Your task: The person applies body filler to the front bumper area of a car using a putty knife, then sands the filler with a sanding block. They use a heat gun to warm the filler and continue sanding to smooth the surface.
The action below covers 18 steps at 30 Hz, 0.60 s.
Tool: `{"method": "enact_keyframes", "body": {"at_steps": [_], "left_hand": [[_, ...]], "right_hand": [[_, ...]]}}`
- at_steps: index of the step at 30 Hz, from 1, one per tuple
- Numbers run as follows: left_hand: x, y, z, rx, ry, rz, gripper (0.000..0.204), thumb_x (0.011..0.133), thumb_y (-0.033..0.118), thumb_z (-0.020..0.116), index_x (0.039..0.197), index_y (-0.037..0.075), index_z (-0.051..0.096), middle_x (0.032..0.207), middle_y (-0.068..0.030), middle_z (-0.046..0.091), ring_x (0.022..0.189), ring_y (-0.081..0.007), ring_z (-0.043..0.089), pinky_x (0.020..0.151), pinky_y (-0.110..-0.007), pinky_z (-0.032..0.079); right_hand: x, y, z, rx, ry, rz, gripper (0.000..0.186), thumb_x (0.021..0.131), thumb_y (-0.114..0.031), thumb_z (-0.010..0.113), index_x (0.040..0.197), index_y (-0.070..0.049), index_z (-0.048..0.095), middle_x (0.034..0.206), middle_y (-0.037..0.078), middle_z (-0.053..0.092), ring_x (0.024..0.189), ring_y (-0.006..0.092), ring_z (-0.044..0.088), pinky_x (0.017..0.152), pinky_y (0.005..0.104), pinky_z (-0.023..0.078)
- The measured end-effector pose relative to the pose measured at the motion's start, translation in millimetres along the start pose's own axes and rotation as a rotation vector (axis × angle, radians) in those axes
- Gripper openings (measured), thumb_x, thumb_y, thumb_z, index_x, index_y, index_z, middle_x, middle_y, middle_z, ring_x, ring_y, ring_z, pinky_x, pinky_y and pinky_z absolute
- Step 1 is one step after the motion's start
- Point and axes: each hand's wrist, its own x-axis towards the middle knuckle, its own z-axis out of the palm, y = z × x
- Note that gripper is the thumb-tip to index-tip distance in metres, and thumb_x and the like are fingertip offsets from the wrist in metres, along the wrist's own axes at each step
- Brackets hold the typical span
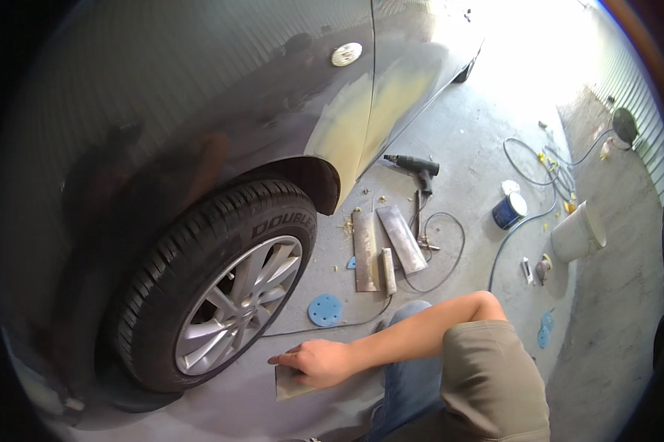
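Observation:
My right hand (316, 364) comes in from the right on a bent bare arm, low beside the car wheel (238, 311). Its fingers are closed over a flat, pale rectangular piece (291, 390), with the index finger stretched along toward the tyre. Whether the piece is a filler spreader or folded sandpaper I cannot tell. My left hand is out of view. Above the wheel, the dark car body (221, 110) carries yellowish filler patches (344, 125) on the fender and door edge.
On the concrete floor lie a heat gun (414, 163), two long flat boards (364, 250), a blue sanding disc (324, 310) and a coiled hose (535, 177). A blue tin (509, 211) and a white bucket (579, 232) stand farther right. A cord (354, 324) runs toward the wheel.

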Motion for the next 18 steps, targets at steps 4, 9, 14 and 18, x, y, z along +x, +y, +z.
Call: {"method": "enact_keyframes", "body": {"at_steps": [4, 9, 14, 18], "left_hand": [[-88.5, -131.5, 11.3, -0.241, -0.164, -0.677, 0.033, 0.104, 0.017, 0.062, 0.133, 0.002, 0.059, 0.088, -0.0043, 0.060, 0.069, -0.0182, 0.059, 0.062, -0.030, 0.051], [-144.2, -247.9, 106.7, -0.237, 0.242, -0.911, 0.030, 0.113, 0.028, 0.047, 0.127, 0.006, 0.061, 0.062, 0.0009, 0.043, 0.050, -0.0091, 0.038, 0.047, -0.027, 0.032], [-138.4, -270.9, 192.4, -0.120, 0.063, -0.930, 0.024, 0.113, 0.028, 0.049, 0.106, 0.008, 0.060, 0.061, -0.0015, 0.046, 0.049, -0.0127, 0.042, 0.047, -0.027, 0.036], [-121.6, -265.8, 240.9, 0.404, -0.084, -0.578, 0.029, 0.112, 0.020, 0.052, 0.127, -0.001, 0.065, 0.103, -0.0080, 0.073, 0.088, -0.0131, 0.067, 0.081, -0.027, 0.054]], "right_hand": [[-3.9, -6.4, -27.1, 0.194, 0.246, 0.210, 0.051, 0.090, -0.020, 0.071, 0.134, 0.004, 0.064, 0.101, 0.029, 0.075, 0.093, 0.0391, 0.076, 0.084, 0.0462, 0.060], [-16.4, -25.5, -55.3, 0.724, 0.604, 0.162, 0.053, 0.105, -0.029, 0.069, 0.149, -0.002, 0.059, 0.096, -0.002, 0.066, 0.086, 0.0048, 0.054, 0.077, 0.0251, 0.050], [-82.9, -37.6, -51.5, 0.501, 0.726, -0.019, 0.052, 0.100, -0.023, 0.075, 0.147, -0.007, 0.063, 0.105, 0.002, 0.072, 0.095, 0.0092, 0.060, 0.084, 0.0310, 0.052], [-154.7, -27.7, -75.7, 0.181, 0.782, 0.019, 0.055, 0.093, -0.015, 0.078, 0.145, -0.005, 0.064, 0.102, 0.011, 0.067, 0.091, 0.0178, 0.063, 0.085, 0.0328, 0.053]]}}
